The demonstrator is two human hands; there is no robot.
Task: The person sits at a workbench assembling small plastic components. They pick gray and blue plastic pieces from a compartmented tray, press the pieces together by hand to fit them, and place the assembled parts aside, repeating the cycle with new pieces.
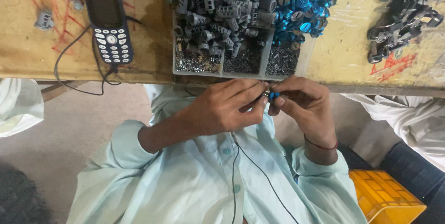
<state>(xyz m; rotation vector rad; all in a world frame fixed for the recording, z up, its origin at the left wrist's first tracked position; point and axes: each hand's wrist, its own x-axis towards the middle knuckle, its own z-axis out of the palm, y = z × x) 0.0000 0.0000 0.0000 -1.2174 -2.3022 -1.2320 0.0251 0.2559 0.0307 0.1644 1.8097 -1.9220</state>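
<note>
My left hand [227, 106] and my right hand [303, 103] meet in front of my chest, just below the table edge. Pinched between their fingertips is a small grey metal part with a blue cap [272, 95]. Both hands grip it, the left on the grey end and the right on the blue end. Above them on the table stands a divided tray [175, 43] with grey cylindrical parts [218, 6], blue round caps [303, 1] and tiny metal pins [282, 59]. The fingers hide most of the held part.
A dark blue keypad phone [107, 22] with a black cable lies on the wooden table [28, 43] at left. A heap of dark metal pieces [403, 11] lies at the right. A yellow crate [384, 198] stands by my right side. Other people's white clothes show at both edges.
</note>
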